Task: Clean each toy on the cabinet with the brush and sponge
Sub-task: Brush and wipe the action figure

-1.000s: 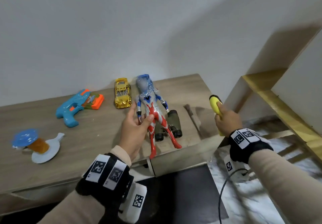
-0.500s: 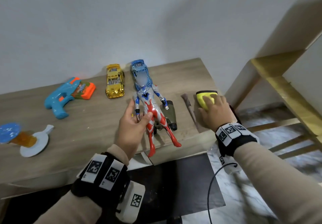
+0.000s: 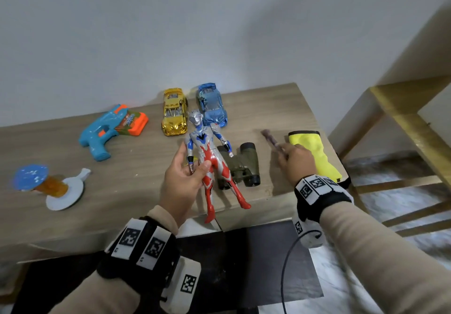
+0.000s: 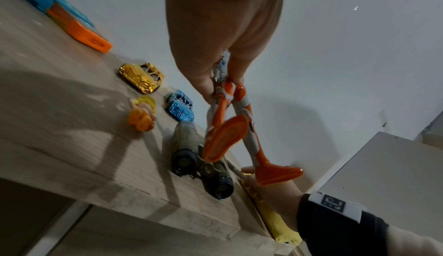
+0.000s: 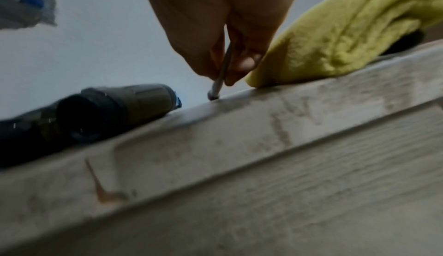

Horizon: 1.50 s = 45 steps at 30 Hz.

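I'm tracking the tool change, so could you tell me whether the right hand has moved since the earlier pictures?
Yes. The right hand has gone left off the yellow sponge, which lies on the cabinet, and now pinches the brush.

No words, brand names or numbers can be read anywhere. The only signs are black-and-white square code markers on the wrist bands [image 3: 317, 188] of both arms, which carry patterns, not letters. A printed sticker on the blue and orange water gun [image 3: 111, 132] is too blurred to make out.
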Each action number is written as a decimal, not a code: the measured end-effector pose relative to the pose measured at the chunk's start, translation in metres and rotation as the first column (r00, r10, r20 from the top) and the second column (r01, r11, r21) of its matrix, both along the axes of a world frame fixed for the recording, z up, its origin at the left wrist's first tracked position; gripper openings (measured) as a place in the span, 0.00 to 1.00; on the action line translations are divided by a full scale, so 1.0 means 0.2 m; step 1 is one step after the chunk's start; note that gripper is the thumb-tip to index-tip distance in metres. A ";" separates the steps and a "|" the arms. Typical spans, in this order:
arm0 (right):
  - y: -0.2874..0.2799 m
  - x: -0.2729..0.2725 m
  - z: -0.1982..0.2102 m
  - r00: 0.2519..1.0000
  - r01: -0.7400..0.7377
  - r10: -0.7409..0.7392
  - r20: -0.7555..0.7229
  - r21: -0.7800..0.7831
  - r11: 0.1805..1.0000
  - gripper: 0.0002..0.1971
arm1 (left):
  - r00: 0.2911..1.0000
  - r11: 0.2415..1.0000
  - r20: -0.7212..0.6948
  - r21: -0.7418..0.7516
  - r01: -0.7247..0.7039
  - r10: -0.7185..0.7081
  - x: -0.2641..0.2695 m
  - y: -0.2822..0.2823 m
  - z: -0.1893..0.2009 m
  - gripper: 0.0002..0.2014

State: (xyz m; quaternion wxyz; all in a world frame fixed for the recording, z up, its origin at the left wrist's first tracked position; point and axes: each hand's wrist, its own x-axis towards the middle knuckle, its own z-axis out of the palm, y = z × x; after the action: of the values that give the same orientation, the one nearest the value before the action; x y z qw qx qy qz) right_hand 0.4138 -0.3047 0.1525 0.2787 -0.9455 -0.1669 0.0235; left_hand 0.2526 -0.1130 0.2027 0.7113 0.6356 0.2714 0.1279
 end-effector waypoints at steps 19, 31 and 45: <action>0.70 -0.41 0.48 0.951 0.282 -0.045 -0.305 0.799 0.531 0.04 | 0.959 0.993 -0.261 0.076 -0.092 0.109 -0.28 0.72 -0.27 0.42; 0.97 -0.70 0.44 0.932 0.357 -0.134 -0.336 0.804 0.476 0.04 | 0.888 0.902 -0.459 0.395 0.174 0.030 -0.25 0.91 -0.34 0.38; 1.11 -0.66 0.49 0.960 0.258 -0.056 -0.275 0.783 0.566 0.08 | 0.828 0.879 -0.464 0.471 -0.070 0.314 -0.23 1.05 -0.24 0.26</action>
State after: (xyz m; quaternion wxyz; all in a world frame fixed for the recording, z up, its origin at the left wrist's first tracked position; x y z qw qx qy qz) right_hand 0.2818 -0.0833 0.2502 0.6974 -0.7150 -0.0420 0.0236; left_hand 0.2060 0.0962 0.1549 0.4320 0.7567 0.4844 0.0785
